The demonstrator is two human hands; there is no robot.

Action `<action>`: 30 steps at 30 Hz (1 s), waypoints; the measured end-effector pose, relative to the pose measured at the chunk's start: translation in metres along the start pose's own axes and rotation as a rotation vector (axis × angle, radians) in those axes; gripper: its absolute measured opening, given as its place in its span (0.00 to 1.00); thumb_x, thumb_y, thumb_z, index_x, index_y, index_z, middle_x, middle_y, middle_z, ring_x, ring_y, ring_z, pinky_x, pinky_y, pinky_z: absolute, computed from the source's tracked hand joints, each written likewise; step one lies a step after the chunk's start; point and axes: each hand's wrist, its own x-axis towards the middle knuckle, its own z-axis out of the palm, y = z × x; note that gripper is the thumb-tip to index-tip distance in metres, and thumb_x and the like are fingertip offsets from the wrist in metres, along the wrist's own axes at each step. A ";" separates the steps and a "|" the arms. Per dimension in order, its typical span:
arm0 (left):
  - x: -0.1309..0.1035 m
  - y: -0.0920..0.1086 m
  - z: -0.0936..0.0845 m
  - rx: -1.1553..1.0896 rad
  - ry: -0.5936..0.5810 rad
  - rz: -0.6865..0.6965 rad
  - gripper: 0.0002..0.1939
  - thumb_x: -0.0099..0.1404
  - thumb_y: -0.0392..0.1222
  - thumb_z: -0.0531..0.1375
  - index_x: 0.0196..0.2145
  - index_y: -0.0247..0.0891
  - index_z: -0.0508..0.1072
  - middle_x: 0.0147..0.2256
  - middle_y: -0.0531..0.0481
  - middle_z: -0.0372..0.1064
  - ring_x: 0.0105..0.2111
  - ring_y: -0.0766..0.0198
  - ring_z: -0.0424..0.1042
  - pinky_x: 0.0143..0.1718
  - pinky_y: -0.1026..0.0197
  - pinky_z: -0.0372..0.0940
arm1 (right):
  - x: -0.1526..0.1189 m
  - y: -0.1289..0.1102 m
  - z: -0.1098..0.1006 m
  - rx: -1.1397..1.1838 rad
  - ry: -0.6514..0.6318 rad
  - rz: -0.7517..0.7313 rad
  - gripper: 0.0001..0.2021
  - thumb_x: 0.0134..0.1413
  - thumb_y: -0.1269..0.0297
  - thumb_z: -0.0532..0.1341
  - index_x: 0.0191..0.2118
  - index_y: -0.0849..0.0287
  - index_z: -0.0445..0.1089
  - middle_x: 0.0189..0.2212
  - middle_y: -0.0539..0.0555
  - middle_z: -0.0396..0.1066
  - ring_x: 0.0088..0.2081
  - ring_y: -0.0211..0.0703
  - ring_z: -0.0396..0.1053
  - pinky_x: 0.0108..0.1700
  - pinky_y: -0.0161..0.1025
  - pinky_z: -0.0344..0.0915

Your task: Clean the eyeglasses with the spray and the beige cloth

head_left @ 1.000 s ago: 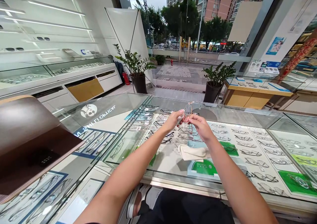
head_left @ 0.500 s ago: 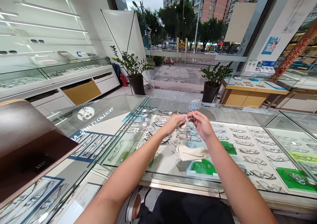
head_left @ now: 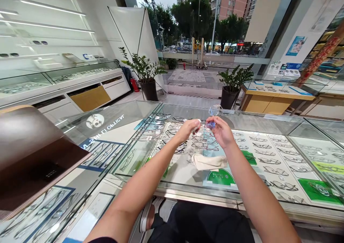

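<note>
A pair of thin-rimmed eyeglasses (head_left: 211, 124) with a blue-violet sheen on the lens is pinched in my right hand (head_left: 223, 132), above the glass counter. Close by on the left, my left hand (head_left: 188, 129) is closed, thumb pressed to the fingers. Something small and whitish shows at its fingertips, too small to name. The two hands are slightly apart. A folded cream cloth (head_left: 209, 162) lies on the counter below my hands, close to my right forearm.
Rows of eyeglass frames (head_left: 270, 161) sit inside the glass display counter (head_left: 188, 191). A green half-round card (head_left: 221, 177) is near the cloth. A dark brown curved panel (head_left: 34, 157) rises at left. Potted plants (head_left: 149, 87) stand beyond the counter.
My hands have drawn apart a little. The eyeglasses have turned in my right hand, with a blue-violet lens now showing by its fingers. The cloth stays where it was.
</note>
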 end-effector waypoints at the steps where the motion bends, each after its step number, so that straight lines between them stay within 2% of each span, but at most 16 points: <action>1: -0.001 0.005 -0.004 -0.002 0.061 0.021 0.29 0.67 0.69 0.52 0.26 0.39 0.68 0.25 0.49 0.65 0.28 0.62 0.63 0.33 0.58 0.61 | 0.001 -0.001 -0.002 -0.004 0.007 -0.004 0.07 0.57 0.56 0.65 0.34 0.53 0.76 0.41 0.56 0.79 0.43 0.49 0.74 0.44 0.44 0.73; 4: -0.013 0.017 -0.020 0.024 0.252 0.036 0.26 0.66 0.66 0.55 0.30 0.39 0.69 0.29 0.48 0.67 0.33 0.59 0.67 0.40 0.57 0.63 | 0.003 -0.002 -0.007 0.029 0.021 -0.011 0.06 0.57 0.57 0.65 0.34 0.53 0.76 0.40 0.54 0.79 0.42 0.47 0.75 0.45 0.44 0.73; 7: -0.043 0.018 -0.043 0.132 0.448 -0.022 0.20 0.62 0.61 0.61 0.30 0.39 0.68 0.29 0.50 0.66 0.32 0.60 0.66 0.40 0.57 0.63 | 0.005 -0.001 -0.012 0.065 0.036 -0.018 0.05 0.56 0.58 0.66 0.33 0.52 0.77 0.38 0.53 0.79 0.44 0.46 0.75 0.47 0.43 0.74; 10: -0.083 0.006 -0.075 0.263 0.639 -0.101 0.12 0.61 0.51 0.61 0.32 0.40 0.68 0.31 0.49 0.66 0.33 0.60 0.66 0.39 0.58 0.63 | 0.006 0.001 -0.016 0.110 0.035 -0.002 0.04 0.57 0.61 0.66 0.33 0.52 0.79 0.38 0.52 0.79 0.44 0.43 0.76 0.48 0.39 0.74; 12: -0.111 -0.006 -0.101 0.298 0.740 -0.178 0.09 0.63 0.44 0.55 0.39 0.39 0.68 0.36 0.48 0.70 0.37 0.59 0.69 0.41 0.58 0.65 | 0.007 0.002 -0.019 0.150 0.028 0.004 0.04 0.56 0.62 0.66 0.33 0.52 0.79 0.37 0.51 0.80 0.43 0.40 0.76 0.47 0.36 0.74; 13: -0.124 -0.012 -0.114 0.334 0.805 -0.231 0.10 0.65 0.42 0.52 0.42 0.39 0.68 0.38 0.47 0.72 0.40 0.58 0.70 0.43 0.59 0.66 | 0.008 0.003 -0.020 0.168 0.025 0.010 0.03 0.56 0.63 0.67 0.34 0.53 0.80 0.37 0.51 0.80 0.43 0.39 0.76 0.47 0.34 0.74; 15: -0.147 -0.023 -0.139 0.496 0.938 -0.359 0.12 0.68 0.40 0.50 0.47 0.40 0.66 0.42 0.47 0.73 0.42 0.59 0.71 0.46 0.59 0.66 | 0.009 0.003 -0.022 0.187 0.028 0.020 0.03 0.56 0.64 0.67 0.34 0.53 0.80 0.37 0.51 0.80 0.43 0.38 0.76 0.46 0.32 0.74; 18: -0.176 -0.034 -0.167 0.616 1.043 -0.451 0.10 0.70 0.44 0.54 0.46 0.40 0.67 0.43 0.47 0.73 0.43 0.58 0.71 0.48 0.59 0.66 | 0.010 0.004 -0.023 0.186 0.047 0.028 0.02 0.56 0.64 0.67 0.33 0.53 0.79 0.37 0.52 0.80 0.42 0.39 0.77 0.42 0.33 0.75; 21: -0.193 -0.040 -0.182 0.688 1.103 -0.517 0.07 0.69 0.44 0.57 0.43 0.40 0.68 0.41 0.46 0.73 0.42 0.57 0.71 0.48 0.58 0.65 | 0.010 0.004 -0.024 0.187 0.062 0.044 0.02 0.56 0.65 0.67 0.33 0.53 0.78 0.36 0.52 0.81 0.40 0.39 0.77 0.41 0.33 0.75; 25: -0.202 -0.048 -0.191 0.740 1.154 -0.584 0.08 0.68 0.43 0.60 0.43 0.39 0.69 0.43 0.44 0.75 0.44 0.55 0.72 0.51 0.55 0.65 | 0.011 0.006 -0.025 0.192 0.056 0.046 0.02 0.56 0.65 0.67 0.33 0.54 0.78 0.36 0.52 0.81 0.40 0.39 0.77 0.41 0.33 0.76; 28: -0.205 -0.051 -0.193 0.745 1.163 -0.593 0.13 0.69 0.43 0.59 0.50 0.38 0.69 0.48 0.42 0.75 0.47 0.54 0.73 0.54 0.54 0.66 | 0.012 0.006 -0.025 0.196 0.035 0.028 0.01 0.56 0.64 0.68 0.33 0.53 0.78 0.36 0.52 0.81 0.41 0.40 0.78 0.42 0.33 0.76; 30: -0.208 -0.049 -0.188 0.747 1.163 -0.577 0.20 0.69 0.42 0.59 0.57 0.35 0.66 0.54 0.38 0.73 0.53 0.52 0.73 0.59 0.52 0.64 | 0.012 0.005 -0.025 0.213 0.025 0.024 0.01 0.55 0.64 0.69 0.33 0.53 0.78 0.36 0.52 0.81 0.42 0.39 0.78 0.42 0.32 0.76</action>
